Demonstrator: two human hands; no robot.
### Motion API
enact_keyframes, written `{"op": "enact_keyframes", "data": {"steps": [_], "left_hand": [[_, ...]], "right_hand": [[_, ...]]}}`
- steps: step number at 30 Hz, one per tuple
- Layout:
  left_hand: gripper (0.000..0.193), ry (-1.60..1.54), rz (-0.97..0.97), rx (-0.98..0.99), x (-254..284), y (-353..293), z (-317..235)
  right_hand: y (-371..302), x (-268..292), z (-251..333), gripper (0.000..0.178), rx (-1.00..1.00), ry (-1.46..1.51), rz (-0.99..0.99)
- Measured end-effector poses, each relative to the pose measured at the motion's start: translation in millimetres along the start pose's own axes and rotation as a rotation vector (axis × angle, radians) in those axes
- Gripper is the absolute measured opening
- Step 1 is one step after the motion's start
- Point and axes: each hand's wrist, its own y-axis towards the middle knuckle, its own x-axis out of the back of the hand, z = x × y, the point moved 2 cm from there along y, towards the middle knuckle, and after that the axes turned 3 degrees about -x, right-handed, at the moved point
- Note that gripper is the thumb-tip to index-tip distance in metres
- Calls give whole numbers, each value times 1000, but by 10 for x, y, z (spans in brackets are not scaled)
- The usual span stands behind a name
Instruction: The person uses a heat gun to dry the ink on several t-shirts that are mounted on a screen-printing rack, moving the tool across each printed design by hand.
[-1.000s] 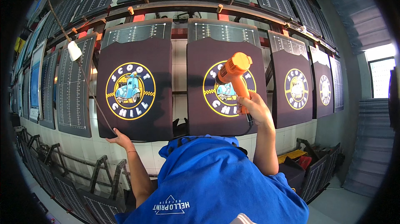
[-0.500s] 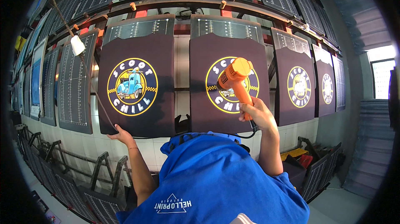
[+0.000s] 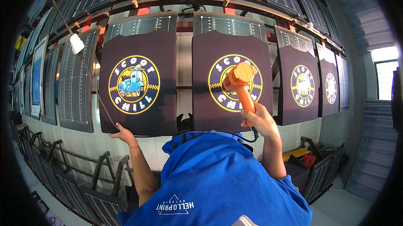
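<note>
My right hand (image 3: 261, 121) is wrapped round the handle of an orange heat gun (image 3: 241, 79). Its nozzle points toward the round scooter print on a black T-shirt (image 3: 210, 121), covering part of that print. At the near left corner of another black T-shirt (image 3: 138, 125), my left hand (image 3: 122, 134) is closed on a thin dark cord (image 3: 98, 95). This cord comes down from the upper left past a white block (image 3: 77, 43). The left shirt's print (image 3: 133, 85) shows a light blue scooter in a yellow-edged ring. Both shirts lie flat over dark printing boards.
Further right, black T-shirts with paler scooter prints (image 3: 302, 86) lie on boards (image 3: 291, 39). Bare gridded boards (image 3: 77, 87) stand at left, and more line the far side beyond a long rail (image 3: 184, 2). Metal frames (image 3: 100, 169) are at lower left. A grey curtain (image 3: 371, 142) hangs at right.
The heat gun has shifted slightly down and right over the print, its head turned a little. My left hand stays at the shirt corner with the cord.
</note>
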Motion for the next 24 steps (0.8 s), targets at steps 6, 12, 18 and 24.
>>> {"op": "enact_keyframes", "data": {"steps": [6,12,18,24], "left_hand": [[90,-3,-11,4,-1,-67,-105],[93,20,-4,-6,1,-81,-132],[91,11,0,-8,4,-60,-100],[91,6,-2,0,-9,-84,-127]], "right_hand": [[-41,39,-65,25,24,6,1],[-92,74,-137,26,40,6,-5],[-143,72,-214,27,13,95,-7],[-163,134,-263,26,2,102,-28]]}}
